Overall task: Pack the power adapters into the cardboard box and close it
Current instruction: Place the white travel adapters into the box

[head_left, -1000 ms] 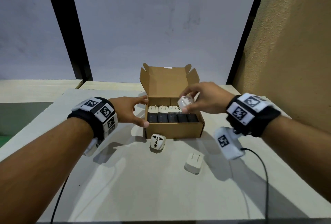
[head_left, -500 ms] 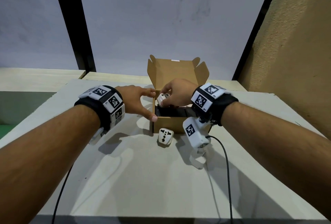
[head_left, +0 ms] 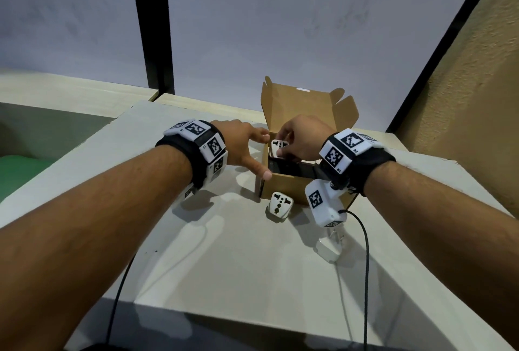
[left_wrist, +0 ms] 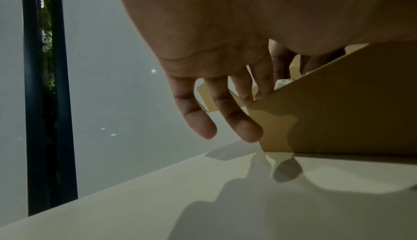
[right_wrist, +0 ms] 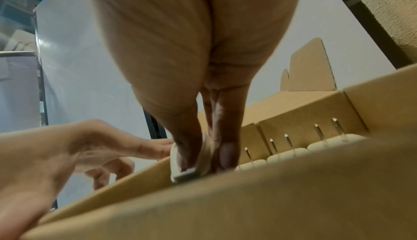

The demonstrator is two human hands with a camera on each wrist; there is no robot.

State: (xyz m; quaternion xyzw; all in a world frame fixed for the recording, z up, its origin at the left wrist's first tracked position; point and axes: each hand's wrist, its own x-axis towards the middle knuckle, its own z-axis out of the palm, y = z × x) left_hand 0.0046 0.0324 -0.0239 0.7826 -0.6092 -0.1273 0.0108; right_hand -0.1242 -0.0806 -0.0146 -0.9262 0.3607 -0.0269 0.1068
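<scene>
Packing is well along: the right hand [head_left: 302, 137] pinches a white travel adapter [head_left: 279, 148] at the cardboard box [head_left: 283, 189] corner beside the open, steadying left hand [head_left: 241, 144], rows of packed adapters [right_wrist: 291, 152] past its fingertips, while two loose adapters [head_left: 280, 204] remain outside and the lid [head_left: 300, 106] stands open.

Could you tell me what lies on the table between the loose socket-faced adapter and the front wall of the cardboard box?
Nothing: in the head view, the socket-faced adapter stands right before the cardboard box, only shadowed table between.
</scene>
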